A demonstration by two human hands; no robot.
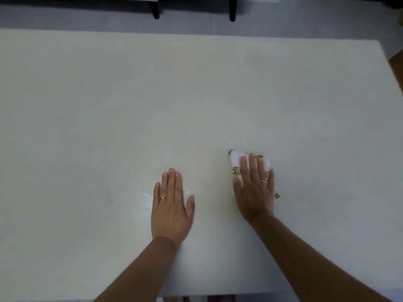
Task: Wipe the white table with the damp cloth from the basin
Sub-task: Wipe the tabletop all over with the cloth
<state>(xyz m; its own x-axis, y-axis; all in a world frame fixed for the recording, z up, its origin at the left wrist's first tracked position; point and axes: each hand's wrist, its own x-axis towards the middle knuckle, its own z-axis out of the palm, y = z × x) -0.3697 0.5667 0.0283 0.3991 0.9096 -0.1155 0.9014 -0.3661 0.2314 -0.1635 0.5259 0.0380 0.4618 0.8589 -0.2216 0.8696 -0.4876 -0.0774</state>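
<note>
The cloth (236,160) is pressed near the front edge of the table (196,83) by the flat right hand (255,190), the flat left hand (171,205) is laid empty, and much wiping seems left.

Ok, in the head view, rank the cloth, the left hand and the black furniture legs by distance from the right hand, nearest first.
1. Cloth: directly under the right hand, pressed on the table.
2. Left hand: flat on the table, to the left.
3. Black legs: on the floor past the table's far edge.
</note>
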